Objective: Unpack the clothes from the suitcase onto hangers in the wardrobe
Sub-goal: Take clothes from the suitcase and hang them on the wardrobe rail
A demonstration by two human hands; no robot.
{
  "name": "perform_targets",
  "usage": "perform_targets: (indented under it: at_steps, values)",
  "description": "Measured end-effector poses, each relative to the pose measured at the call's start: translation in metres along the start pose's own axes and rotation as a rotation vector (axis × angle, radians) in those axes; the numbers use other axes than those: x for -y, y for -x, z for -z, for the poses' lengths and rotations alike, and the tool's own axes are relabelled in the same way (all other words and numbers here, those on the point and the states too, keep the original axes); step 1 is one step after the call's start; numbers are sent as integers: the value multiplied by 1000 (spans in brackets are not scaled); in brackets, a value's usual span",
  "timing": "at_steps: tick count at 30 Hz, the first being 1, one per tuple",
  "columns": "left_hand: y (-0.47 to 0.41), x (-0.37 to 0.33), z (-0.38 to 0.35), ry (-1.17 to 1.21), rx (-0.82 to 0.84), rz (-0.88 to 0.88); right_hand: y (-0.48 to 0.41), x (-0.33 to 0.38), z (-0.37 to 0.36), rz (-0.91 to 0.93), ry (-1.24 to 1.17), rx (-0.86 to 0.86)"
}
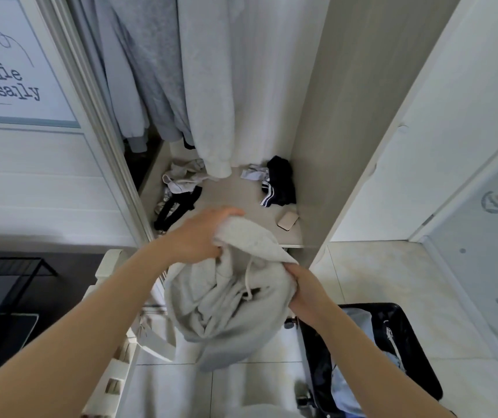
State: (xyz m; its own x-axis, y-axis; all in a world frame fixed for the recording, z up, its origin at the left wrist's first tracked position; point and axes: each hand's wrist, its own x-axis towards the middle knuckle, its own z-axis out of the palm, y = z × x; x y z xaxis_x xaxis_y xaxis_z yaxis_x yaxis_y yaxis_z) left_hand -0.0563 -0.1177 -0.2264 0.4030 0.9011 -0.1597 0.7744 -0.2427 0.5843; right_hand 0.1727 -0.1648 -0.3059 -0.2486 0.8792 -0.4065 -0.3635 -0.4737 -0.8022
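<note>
Lighting: soft, even and cool in tone; source not in view. Brightest on the pale floor tiles (392, 297) and the white panel (468, 86) at right; no hard glare.
Shadows: faint and diffuse. The deepest are in the left corner of the wardrobe (332, 116), behind the hanging grey garments (139, 70), and inside the black suitcase (371, 351).
Sharpness: moderate at centre; the wardrobe shelf (235, 200) reads clearly.
Blur: the lower folds of the grey sweatshirt (226, 312) are smeared, and the near left forearm (60, 342) is soft.
Distortion: wide-angle; the straight edges of the panel and wardrobe frame lean and bow toward the corners.
</note>
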Motion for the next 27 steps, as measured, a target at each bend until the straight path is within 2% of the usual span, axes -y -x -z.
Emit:
perform_targets:
  at_steps: [2,6,8,10,13,16,21,25,27]
  values:
    - [-6,24,-20,-142,-104,40,5,11,-4,-91,-152,59]
    - [-8,49,-61,-213,-339,151,4,30,-14,-187,-228,97]
    - [-1,39,-82,-93,-502,52,3,38,-15,-141,-277,89]
    - [13,16,-100,137,-563,-90,0,45,-13,-73,-344,49]
    - [31,-3,-128,387,-534,-119,-5,44,-6,-30,-399,-1]
    - [39,-1,-158,416,-463,-97,-5,35,2,-80,-419,-14]
    - [37,17,-192,314,-128,108,4,33,3,-117,-290,43]
    - [30,26,-178,-25,41,146,12,40,9,-90,-269,22]
    - [29,40,-169,-95,48,159,16,42,21,-55,-276,29]
